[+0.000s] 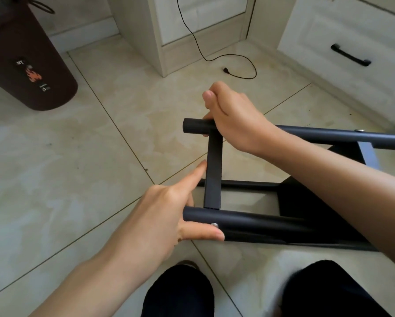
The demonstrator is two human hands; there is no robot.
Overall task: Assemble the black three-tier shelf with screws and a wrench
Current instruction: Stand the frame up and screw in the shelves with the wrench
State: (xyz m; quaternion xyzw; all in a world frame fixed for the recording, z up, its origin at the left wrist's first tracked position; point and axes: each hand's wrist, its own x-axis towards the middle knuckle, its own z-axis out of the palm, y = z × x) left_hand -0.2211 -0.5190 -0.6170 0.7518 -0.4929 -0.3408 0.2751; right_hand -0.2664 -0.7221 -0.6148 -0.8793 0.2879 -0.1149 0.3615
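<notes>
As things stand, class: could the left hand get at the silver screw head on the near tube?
Probably yes: the left hand already holds the near tube, its thumb lying just below the silver screw head, with nothing covering it.

Open floor (89, 156) left; bin (29, 58) beyond.

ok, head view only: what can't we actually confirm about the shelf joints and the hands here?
- Far tube joint with the crossbar: covered by the right hand; any screw or tool unseen.
- Right end of the shelf frame: cut off by the image edge and crossed by the right forearm.
- Screw on the near tube: too small to judge tightness.
- Left hand: its fingers behind the tube are hidden.
</notes>
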